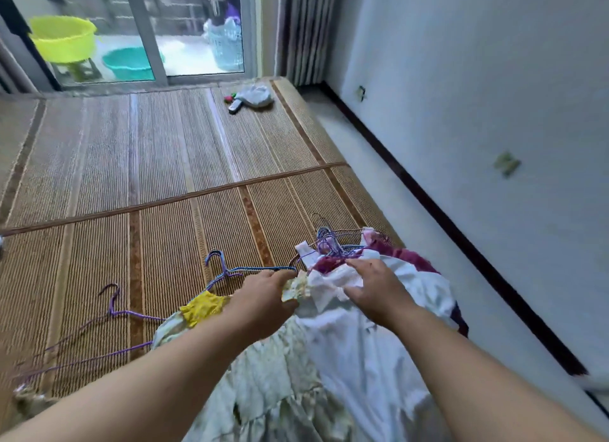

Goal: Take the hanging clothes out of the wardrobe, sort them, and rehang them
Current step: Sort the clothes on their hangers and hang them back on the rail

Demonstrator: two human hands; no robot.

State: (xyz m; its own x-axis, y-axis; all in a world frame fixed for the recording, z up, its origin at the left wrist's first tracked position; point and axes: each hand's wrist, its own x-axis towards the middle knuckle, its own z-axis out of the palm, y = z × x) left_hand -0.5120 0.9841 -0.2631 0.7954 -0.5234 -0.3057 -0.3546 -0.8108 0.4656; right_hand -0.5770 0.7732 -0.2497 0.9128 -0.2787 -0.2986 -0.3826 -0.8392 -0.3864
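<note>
A heap of clothes lies on the woven bed mat (164,151) in front of me. My left hand (263,296) grips the pale floral collar of a cream floral dress (263,375) with a yellow part (202,306). My right hand (375,290) grips the top of a white garment (369,352) that lies over a maroon garment (405,255). A bunch of wire hangers (333,240) pokes out of the pile behind my hands. A blue hanger (230,267) and purple hangers (112,313) lie loose on the mat to the left.
A grey bag (257,95), a remote (234,107) and a small red-green item sit at the mat's far corner. Beyond the glass door stand a yellow-green basin (62,39), a teal basin (128,62) and a blue laundry basket (227,46). A white wall with a dark skirting runs along the right.
</note>
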